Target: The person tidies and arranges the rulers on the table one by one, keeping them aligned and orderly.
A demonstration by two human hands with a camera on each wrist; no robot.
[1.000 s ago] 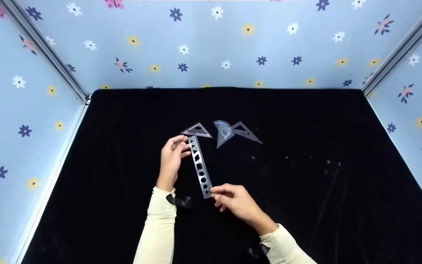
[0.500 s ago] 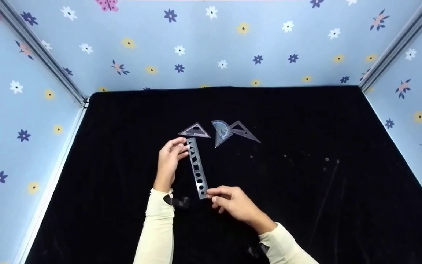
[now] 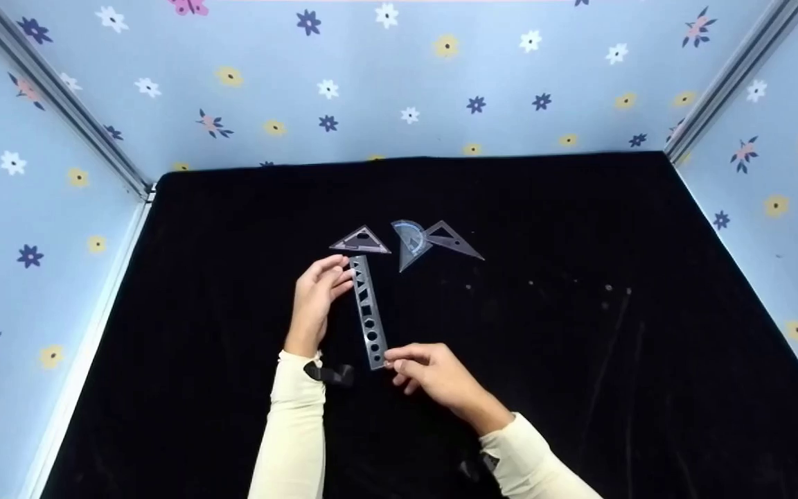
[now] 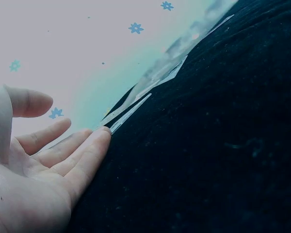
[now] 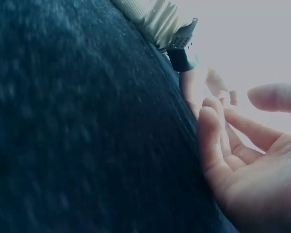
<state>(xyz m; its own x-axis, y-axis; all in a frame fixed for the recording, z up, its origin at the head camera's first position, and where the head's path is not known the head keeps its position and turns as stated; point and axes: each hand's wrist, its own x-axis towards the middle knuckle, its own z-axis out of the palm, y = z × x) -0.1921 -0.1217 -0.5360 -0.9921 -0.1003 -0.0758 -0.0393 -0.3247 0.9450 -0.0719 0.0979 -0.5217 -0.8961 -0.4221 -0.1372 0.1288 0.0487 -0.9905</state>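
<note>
A clear ruler [image 3: 376,312] with a row of cut-out shapes lies on the black cloth, slightly slanted. My left hand [image 3: 312,298] touches its far end from the left with loosely bent fingers. At the near end, the fingertips of my right hand [image 3: 437,374] rest against the right edge. In the left wrist view, the thumb of the left hand [image 4: 43,179] stands apart from the extended fingers. The right wrist view shows the right hand [image 5: 252,165] with its thumb away from the bent fingers; the ruler does not show there.
Just beyond the ruler's far end lies a clear set square [image 3: 361,248]. A clear protractor [image 3: 411,239] lies to its right, its curved edge meeting a second, longer set square [image 3: 458,244]. Flower-patterned walls [image 3: 371,55] enclose the black cloth [image 3: 544,381] at back and sides.
The ruler has turned slightly, its near end shifting left along with the right hand. The left hand stays at the far end. The whole head view has also shifted a little.
</note>
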